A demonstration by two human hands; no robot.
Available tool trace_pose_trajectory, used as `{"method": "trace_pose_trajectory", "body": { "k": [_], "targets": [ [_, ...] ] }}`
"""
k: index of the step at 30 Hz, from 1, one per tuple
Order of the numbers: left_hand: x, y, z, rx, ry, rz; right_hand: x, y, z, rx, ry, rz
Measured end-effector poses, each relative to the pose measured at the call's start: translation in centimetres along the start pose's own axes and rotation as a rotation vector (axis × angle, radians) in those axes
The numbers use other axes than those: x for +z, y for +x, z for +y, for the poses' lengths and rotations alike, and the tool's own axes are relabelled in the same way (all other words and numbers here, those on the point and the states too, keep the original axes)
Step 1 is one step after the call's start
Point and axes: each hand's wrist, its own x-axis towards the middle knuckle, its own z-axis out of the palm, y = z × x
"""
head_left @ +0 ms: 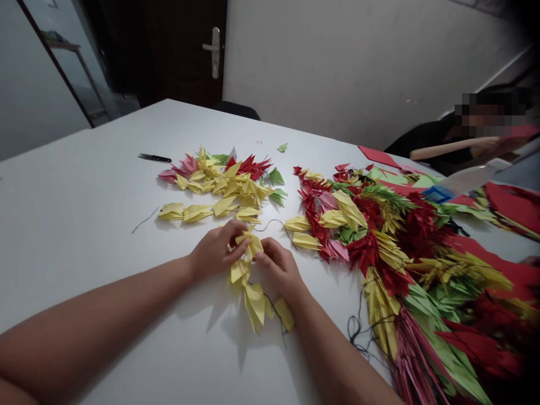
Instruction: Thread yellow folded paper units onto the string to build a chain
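Hands meet at the near middle of the white worktop (84,185), both on one strand of yellow folded paper pieces (253,295). Your left hand (217,250) has its grip pressed together, pinching the top yellow piece (252,243) from the left; your right hand (278,270) pinches the same piece from the right, fingers curled in, so both sit equally close. Strand's long axis runs from that pinch point down toward you, trailing between the wrists, slightly right, with dark thread (278,318) showing at its lower end. Thread also leads away from the grip, up and right, toward loose yellow pieces (301,232). Another yellow row (206,212) lies just beyond your left hand. Bigger mixed pile (228,177) further back, small black scissors (154,158) left of it. Large heap of red, green, yellow strands (405,264) fills the right side, well apart from the hands. Another person's arm (447,148) at far right.
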Motion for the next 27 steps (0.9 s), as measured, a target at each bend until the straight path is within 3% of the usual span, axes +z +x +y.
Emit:
{"method": "trace_pose_trajectory", "body": {
  "k": [5, 10, 20, 27],
  "targets": [
    [-0.4, 0.8, -0.2, -0.182, -0.031, -0.210, 0.2, 0.2, 0.0, 0.041, -0.007, 0.027],
    [-0.7, 1.1, -0.1, -0.122, -0.149, -0.281, -0.1, 0.4, -0.1, 0.059, -0.013, 0.082],
    [-0.8, 1.2, -0.4, -0.243, -0.480, -0.284, -0.5, 0.7, 0.3, 0.161, 0.231, 0.048],
    [-0.4, 1.3, -0.8, -0.284, -0.407, -0.195, -0.2, 1.2, 0.8, 0.092, 0.061, 0.136]
  ]
}}
